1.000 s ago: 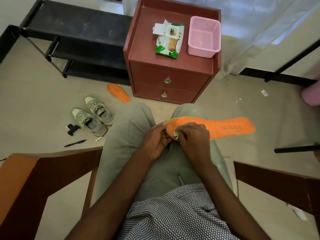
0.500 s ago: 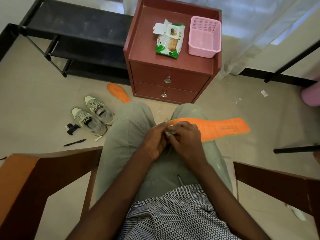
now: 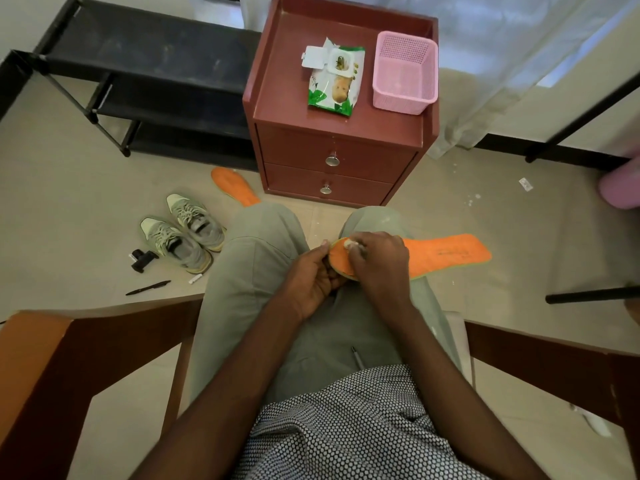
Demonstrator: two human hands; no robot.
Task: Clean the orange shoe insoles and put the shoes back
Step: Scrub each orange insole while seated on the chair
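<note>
An orange insole (image 3: pixel 446 252) lies across my right thigh, its long end pointing right. My left hand (image 3: pixel 313 277) grips its near end from the left. My right hand (image 3: pixel 375 261) pinches a small white wipe (image 3: pixel 351 244) and presses it on that end of the insole. A second orange insole (image 3: pixel 233 186) lies on the floor by the cabinet, partly hidden behind my left knee. Two grey-green shoes (image 3: pixel 183 232) stand side by side on the floor to my left.
A red-brown two-drawer cabinet (image 3: pixel 332 157) stands ahead with a wipes pack (image 3: pixel 337 81) and a pink basket (image 3: pixel 403 77) on top. A black shoe rack (image 3: pixel 138 77) is at the back left. A pen (image 3: pixel 149 287) and a small black object (image 3: pixel 142 259) lie near the shoes. Wooden chair arms flank me.
My right hand has slid the wipe up over the insole's near end, which shows orange again after being covered. The insole has shifted slightly. My left hand keeps its grip.
</note>
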